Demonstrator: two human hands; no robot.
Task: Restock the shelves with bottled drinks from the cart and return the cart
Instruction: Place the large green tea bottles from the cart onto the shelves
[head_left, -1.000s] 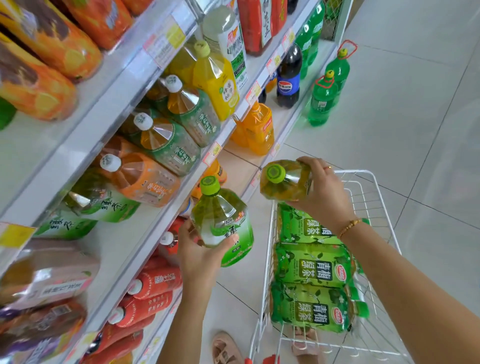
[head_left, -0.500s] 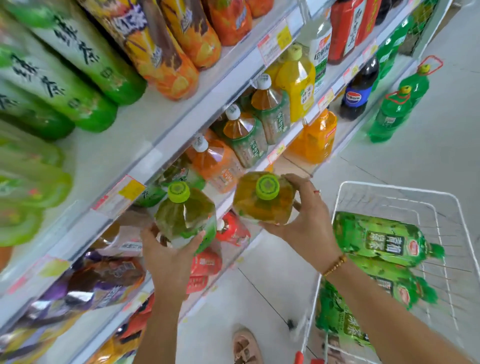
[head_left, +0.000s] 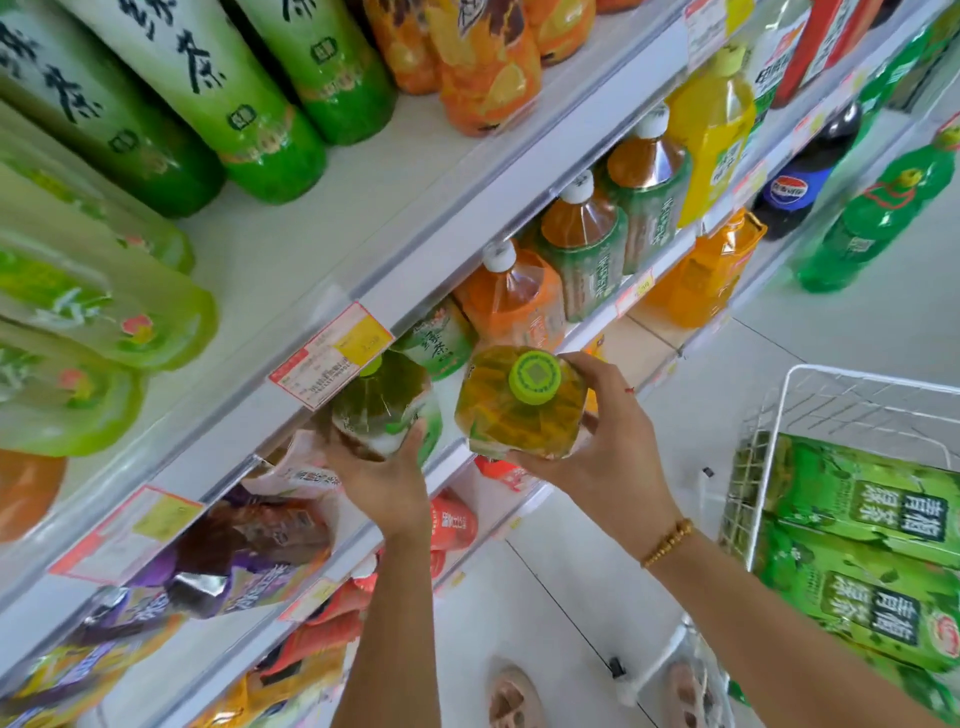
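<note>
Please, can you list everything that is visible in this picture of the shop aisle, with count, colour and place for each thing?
held bottles: 2, green caps; one going in under the shelf edge, one just in front of the shelf
packed tea bottles: at least 3, green labels, lying in the cart
cart: 1, white wire, right
white-capped tea bottles: 3, amber, middle shelf
yellow juice bottle: 1, middle shelf, further along
cola bottle: 1, dark, lower shelf
price tag: 1, red and yellow, shelf edge
left hand: under the first bottle
right hand: gripping the second bottle; beaded bracelet on the wrist
</note>
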